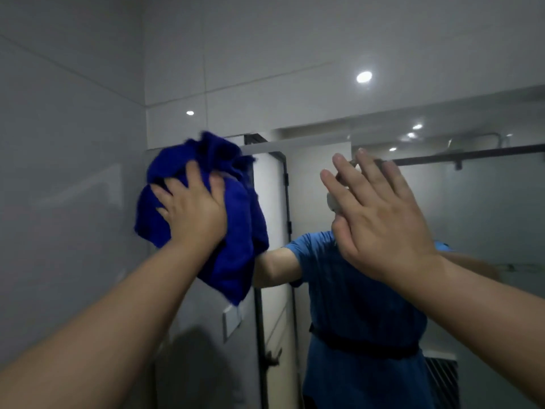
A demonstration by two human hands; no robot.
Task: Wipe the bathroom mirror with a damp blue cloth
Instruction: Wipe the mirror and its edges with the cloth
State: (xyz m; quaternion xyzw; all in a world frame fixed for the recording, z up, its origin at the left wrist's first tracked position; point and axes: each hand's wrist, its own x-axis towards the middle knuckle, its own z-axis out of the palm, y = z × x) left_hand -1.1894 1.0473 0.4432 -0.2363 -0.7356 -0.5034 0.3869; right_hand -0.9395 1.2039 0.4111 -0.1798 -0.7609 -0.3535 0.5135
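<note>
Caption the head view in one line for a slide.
The left hand grips a bunched blue cloth against the upper left corner of the mirror, right hand raised flat before it.

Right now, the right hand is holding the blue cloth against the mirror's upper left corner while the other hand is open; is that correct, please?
Not quite: the head view shows the left hand holding the blue cloth against the mirror at its upper left corner; the right hand is the open one.
</note>
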